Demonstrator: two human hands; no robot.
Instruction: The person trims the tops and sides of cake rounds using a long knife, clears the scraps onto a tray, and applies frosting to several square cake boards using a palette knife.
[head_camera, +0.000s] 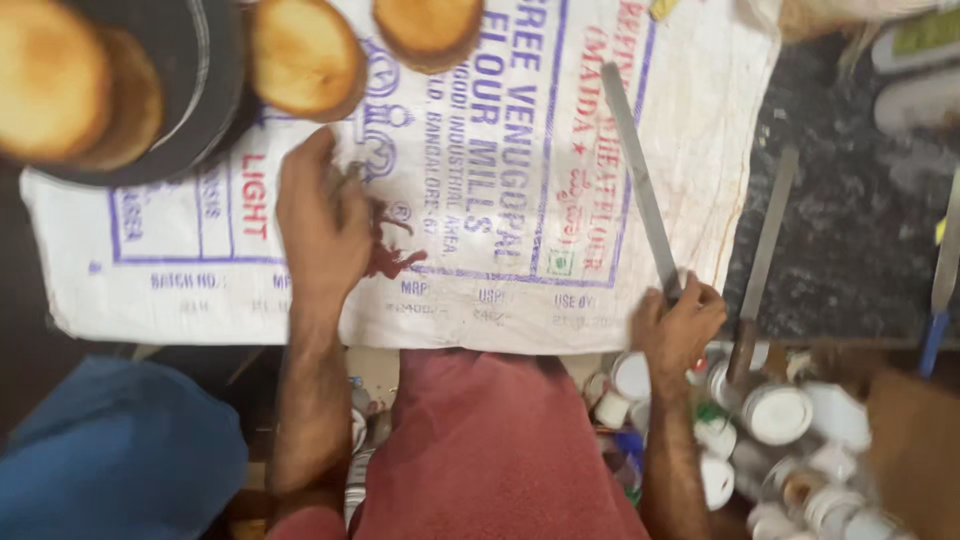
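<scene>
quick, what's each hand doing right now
Left hand: resting on the printed sack, grip cannot be told.
Right hand: closed on the long palette knife.

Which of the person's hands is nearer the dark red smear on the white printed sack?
Left. The left hand rests right beside the dark red smear on the sack; the right hand grips a long metal knife far off.

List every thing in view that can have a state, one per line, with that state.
Left hand: resting flat on the white printed flour sack, fingers smeared dark red.
White printed flour sack: spread flat, stained red beside the left hand.
Right hand: closed around the long flat metal knife.
Long flat metal knife: held, blade lying across the sack.
Round golden-brown cake: bare, uniced.
Second metal spatula: lying unheld on the dark counter.
Small white jars: capped, crowded together.
</scene>
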